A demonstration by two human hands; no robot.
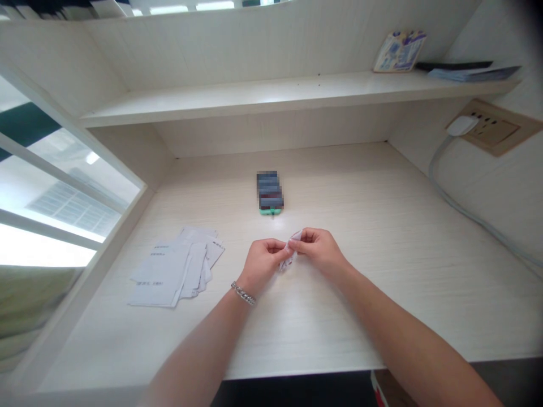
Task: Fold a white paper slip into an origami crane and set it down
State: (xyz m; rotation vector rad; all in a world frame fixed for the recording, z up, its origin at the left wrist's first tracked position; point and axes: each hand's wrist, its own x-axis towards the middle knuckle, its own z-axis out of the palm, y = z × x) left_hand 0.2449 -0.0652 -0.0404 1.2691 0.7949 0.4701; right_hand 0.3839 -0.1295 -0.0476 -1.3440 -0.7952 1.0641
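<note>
Loose papers (176, 271) lie left on the desk (373, 237) — a phone (270, 193), probably, farther back.

Study nook: built-in desk (331, 192), shelf (237, 99), wall socket (494, 131)

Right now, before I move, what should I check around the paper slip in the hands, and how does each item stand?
Left hand and right hand both pinching the paper slip: ok.
Slip lying flat: not ok, it is bent.
Printing on the slip readable: cannot tell.
Loose paper sheets apart from the hands: ok.
Blurred green-edged object apart from the hands: ok.
</note>
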